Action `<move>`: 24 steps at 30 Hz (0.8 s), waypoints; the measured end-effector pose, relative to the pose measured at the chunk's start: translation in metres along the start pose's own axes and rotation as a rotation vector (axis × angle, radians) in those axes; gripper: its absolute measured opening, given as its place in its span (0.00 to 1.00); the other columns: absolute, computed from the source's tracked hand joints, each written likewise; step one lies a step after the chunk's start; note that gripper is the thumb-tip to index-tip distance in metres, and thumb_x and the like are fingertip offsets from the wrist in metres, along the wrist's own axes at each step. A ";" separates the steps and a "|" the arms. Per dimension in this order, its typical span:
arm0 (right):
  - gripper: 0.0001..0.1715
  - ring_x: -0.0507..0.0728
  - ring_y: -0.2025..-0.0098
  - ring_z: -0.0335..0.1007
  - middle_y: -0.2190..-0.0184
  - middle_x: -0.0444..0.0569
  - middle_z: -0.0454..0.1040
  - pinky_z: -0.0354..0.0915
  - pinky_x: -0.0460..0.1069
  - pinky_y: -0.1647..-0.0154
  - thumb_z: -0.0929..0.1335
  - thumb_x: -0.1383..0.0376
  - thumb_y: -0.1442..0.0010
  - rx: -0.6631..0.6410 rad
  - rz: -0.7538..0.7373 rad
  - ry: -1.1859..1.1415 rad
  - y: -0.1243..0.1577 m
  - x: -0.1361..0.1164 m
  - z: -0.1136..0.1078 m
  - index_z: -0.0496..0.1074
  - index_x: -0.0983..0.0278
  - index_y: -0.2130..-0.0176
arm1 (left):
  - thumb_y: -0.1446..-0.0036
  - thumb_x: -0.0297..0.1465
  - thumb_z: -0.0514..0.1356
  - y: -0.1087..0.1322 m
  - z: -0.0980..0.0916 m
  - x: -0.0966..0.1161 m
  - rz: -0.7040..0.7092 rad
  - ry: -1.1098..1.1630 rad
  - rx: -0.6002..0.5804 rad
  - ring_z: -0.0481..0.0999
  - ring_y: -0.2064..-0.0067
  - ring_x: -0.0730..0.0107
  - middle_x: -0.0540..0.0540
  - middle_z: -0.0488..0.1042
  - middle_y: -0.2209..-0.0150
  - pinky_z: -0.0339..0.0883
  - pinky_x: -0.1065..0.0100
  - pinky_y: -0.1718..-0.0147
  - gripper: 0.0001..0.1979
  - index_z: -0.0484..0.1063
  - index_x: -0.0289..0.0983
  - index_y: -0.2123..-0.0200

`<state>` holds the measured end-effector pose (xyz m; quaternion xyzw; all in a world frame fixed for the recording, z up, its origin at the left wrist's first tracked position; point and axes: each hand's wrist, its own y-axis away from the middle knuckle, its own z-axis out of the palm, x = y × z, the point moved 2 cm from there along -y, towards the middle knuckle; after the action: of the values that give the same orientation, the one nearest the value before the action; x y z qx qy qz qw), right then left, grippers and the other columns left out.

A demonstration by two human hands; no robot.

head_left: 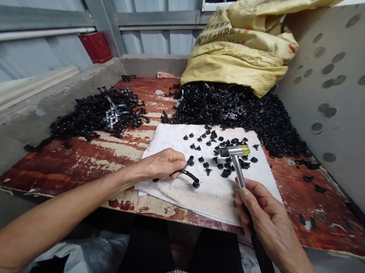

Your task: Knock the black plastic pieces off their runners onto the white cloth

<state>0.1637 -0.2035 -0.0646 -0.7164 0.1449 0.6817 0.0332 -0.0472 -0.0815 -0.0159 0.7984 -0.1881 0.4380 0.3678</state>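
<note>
My left hand (163,165) is closed on a black curved bracket (189,175), whose arms stick out past my fingers with round black feet at their ends. It is held just above a white cloth (169,196). My right hand (260,205) grips a mallet (238,170) with a metal neck, a black grip, and a head that is dark at one end and yellow at the other. The mallet head hangs over several loose black round-based pegs (206,165) scattered on the cloth. My fingers hide the middle of the bracket.
A heap of black brackets (100,112) lies at the left of the worn red-brown board (102,158). At the back, a larger heap of black parts (225,106) spills from a yellow sack (238,64). A stained pale panel (343,97) stands along the right; a concrete ledge (43,100) borders the left.
</note>
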 end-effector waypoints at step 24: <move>0.24 0.47 0.86 0.54 0.77 0.38 0.64 0.55 0.43 0.93 0.70 0.46 0.47 0.024 0.014 -0.022 0.000 -0.006 0.002 0.67 0.61 0.60 | 0.39 0.33 0.50 -0.001 0.000 0.000 0.025 -0.095 0.010 0.50 0.84 0.83 0.55 0.59 0.83 0.42 0.77 0.85 0.14 0.60 0.36 0.77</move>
<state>0.1613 -0.2016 -0.0585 -0.7075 0.1579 0.6878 0.0387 -0.0465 -0.0812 -0.0166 0.8177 -0.2129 0.4052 0.3490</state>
